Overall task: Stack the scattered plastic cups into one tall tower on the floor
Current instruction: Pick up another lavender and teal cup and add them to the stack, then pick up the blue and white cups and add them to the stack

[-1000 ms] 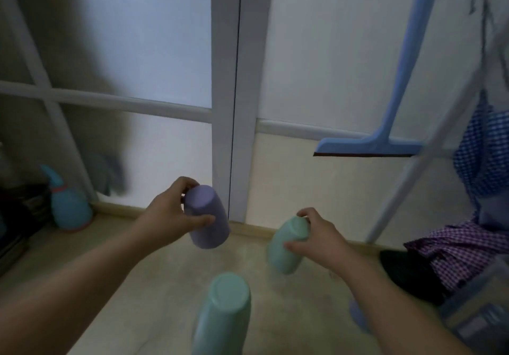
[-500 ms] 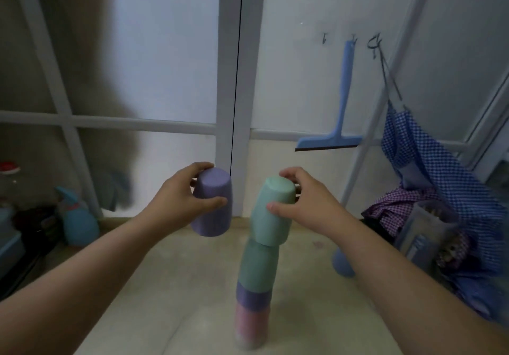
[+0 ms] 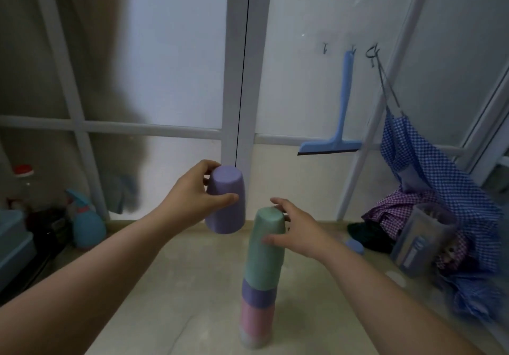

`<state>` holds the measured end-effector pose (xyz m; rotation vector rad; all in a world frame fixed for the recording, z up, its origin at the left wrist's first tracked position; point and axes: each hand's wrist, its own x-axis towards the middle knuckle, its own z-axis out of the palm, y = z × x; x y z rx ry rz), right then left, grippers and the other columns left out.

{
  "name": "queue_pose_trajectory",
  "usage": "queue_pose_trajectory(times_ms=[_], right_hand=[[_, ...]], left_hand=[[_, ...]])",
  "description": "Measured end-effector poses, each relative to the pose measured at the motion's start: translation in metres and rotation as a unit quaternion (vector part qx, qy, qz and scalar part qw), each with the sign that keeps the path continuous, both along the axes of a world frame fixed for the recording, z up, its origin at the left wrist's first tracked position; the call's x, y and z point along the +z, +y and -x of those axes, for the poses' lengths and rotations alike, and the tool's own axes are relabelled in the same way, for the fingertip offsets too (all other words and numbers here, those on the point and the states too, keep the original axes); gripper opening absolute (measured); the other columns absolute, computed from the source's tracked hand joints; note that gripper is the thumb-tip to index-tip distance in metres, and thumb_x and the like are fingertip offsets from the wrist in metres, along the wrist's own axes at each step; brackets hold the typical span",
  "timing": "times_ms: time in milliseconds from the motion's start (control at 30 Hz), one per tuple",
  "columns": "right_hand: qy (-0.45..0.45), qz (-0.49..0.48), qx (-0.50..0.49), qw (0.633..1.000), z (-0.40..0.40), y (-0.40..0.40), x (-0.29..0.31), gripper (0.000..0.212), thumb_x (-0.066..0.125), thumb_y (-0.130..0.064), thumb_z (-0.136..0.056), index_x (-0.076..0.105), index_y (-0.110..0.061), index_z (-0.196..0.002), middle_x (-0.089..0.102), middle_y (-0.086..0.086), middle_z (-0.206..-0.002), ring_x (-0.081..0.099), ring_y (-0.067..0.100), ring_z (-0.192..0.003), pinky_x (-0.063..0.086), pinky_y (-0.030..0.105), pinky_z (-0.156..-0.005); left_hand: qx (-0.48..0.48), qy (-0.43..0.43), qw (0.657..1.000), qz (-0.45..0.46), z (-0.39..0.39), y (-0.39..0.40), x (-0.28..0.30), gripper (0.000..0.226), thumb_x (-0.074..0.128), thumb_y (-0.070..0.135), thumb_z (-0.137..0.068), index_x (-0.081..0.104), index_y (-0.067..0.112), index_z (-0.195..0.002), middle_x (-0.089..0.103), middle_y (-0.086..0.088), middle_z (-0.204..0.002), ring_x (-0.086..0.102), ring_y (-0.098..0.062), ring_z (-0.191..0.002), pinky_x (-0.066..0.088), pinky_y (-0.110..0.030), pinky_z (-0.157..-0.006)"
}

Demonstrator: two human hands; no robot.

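One left hand (image 3: pixel 192 203), one right hand (image 3: pixel 300 233) — one purple cup (image 3: pixel 228 217), one tower (image 3: pixel 261 272) (four colour bands).

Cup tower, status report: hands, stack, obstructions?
Left hand grips purple cup, inverted, beside tower. Right hand holds top green cup, blocking the top. One loose cup on floor beyond right arm.

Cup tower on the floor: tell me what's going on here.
A person is stacking upturned plastic cups. The tower stands on the floor, pink at the bottom, then purple, then green. The right hand curls round the top green cup. The left hand holds a purple cup in the air beside it, not yet placed.
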<state>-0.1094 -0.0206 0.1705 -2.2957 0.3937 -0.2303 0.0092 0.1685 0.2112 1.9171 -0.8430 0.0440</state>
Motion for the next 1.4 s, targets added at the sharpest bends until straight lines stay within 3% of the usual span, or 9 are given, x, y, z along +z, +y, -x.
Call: queue_pose_trajectory(times_ms=[133,367,567,700,800,967,1067,1267,1400], right_hand=[[-0.027,0.009,-0.014,0.999,0.006,-0.014,0.016,0.088,0.077,-0.036,-0.070,0.025,-0.028,-0.140,0.045,-0.004,-0.138,0.047,0.014,-0.118,0.044,0.033,-0.098],[-0.048,0.020,-0.050,0.997,0.028,-0.042,0.021,0.074,0.069,-0.038,-0.078,0.028,-0.029,-0.139,0.049,-0.007,-0.127,0.052,0.013,-0.110,0.049,0.033,-0.091],[-0.028,0.017,-0.078,0.996,0.045,-0.058,0.009,0.065,0.066,-0.035,-0.081,0.033,-0.028,-0.137,0.048,-0.011,-0.122,0.052,0.012,-0.109,0.050,0.027,-0.082],[-0.025,0.008,-0.080,0.996,0.050,-0.057,0.005,0.062,0.066,-0.032,-0.083,0.034,-0.028,-0.136,0.051,-0.008,-0.122,0.054,0.012,-0.107,0.049,0.024,-0.075],[-0.023,0.015,-0.083,0.996,0.054,-0.058,0.009,0.061,0.065,-0.032,-0.083,0.034,-0.028,-0.135,0.052,-0.007,-0.121,0.055,0.012,-0.105,0.047,0.020,-0.071],[-0.013,0.026,-0.113,0.993,0.074,-0.065,0.006,0.057,0.066,-0.033,-0.081,0.041,-0.025,-0.131,0.054,-0.006,-0.118,0.054,0.011,-0.103,0.046,0.023,-0.079],[0.015,0.062,-0.133,0.989,0.093,-0.081,-0.003,0.058,0.066,-0.032,-0.082,0.041,-0.020,-0.132,0.054,-0.001,-0.124,0.053,0.012,-0.104,0.043,0.024,-0.086],[0.126,0.096,-0.183,0.970,0.126,-0.153,-0.037,0.056,0.062,-0.031,-0.086,0.037,-0.015,-0.133,0.048,0.007,-0.134,0.049,0.023,-0.117,0.045,0.037,-0.098],[0.176,0.103,-0.184,0.962,0.139,-0.209,-0.079,0.059,0.061,-0.027,-0.086,0.034,-0.012,-0.137,0.041,0.009,-0.142,0.043,0.025,-0.126,0.038,0.032,-0.101]], left_hand=[[-0.026,-0.009,0.999,0.037,0.006,-0.023,0.025,0.051,0.078,0.025,-0.067,0.050,0.023,-0.110,0.059,0.000,-0.104,0.057,-0.016,-0.088,0.046,-0.021,-0.063],[-0.059,0.002,0.998,-0.009,0.019,-0.071,0.017,0.053,0.075,0.032,-0.070,0.047,0.021,-0.113,0.056,0.000,-0.105,0.054,-0.015,-0.090,0.046,-0.022,-0.065],[-0.073,-0.035,0.988,-0.129,0.025,-0.077,-0.025,0.064,0.071,0.037,-0.073,0.040,0.017,-0.125,0.056,-0.007,-0.122,0.051,-0.017,-0.098,0.045,-0.029,-0.084],[-0.063,-0.113,0.981,-0.143,0.029,-0.073,-0.021,0.062,0.068,0.040,-0.074,0.041,0.017,-0.125,0.052,-0.007,-0.125,0.047,-0.016,-0.100,0.041,-0.028,-0.087],[-0.047,-0.180,0.976,-0.115,0.038,-0.072,-0.008,0.059,0.060,0.044,-0.075,0.043,0.017,-0.125,0.049,-0.006,-0.125,0.045,-0.021,-0.112,0.039,-0.032,-0.094],[-0.079,-0.272,0.955,-0.092,0.067,-0.089,0.003,0.044,0.060,0.033,-0.080,0.048,0.017,-0.119,0.051,-0.006,-0.121,0.049,-0.022,-0.109,0.043,-0.036,-0.094],[-0.112,-0.304,0.939,-0.117,0.080,-0.110,-0.013,0.049,0.047,0.045,-0.077,0.051,0.016,-0.116,0.057,-0.007,-0.114,0.054,-0.026,-0.103,0.045,-0.040,-0.088],[-0.187,-0.316,0.918,-0.149,0.110,-0.164,-0.066,0.041,0.044,0.038,-0.075,0.052,0.014,-0.107,0.063,-0.009,-0.099,0.061,-0.030,-0.085,0.051,-0.035,-0.072],[-0.200,-0.262,0.924,-0.194,0.114,-0.221,-0.102,0.044,0.048,0.037,-0.079,0.050,0.016,-0.117,0.060,-0.007,-0.112,0.060,-0.030,-0.097,0.050,-0.036,-0.078]])
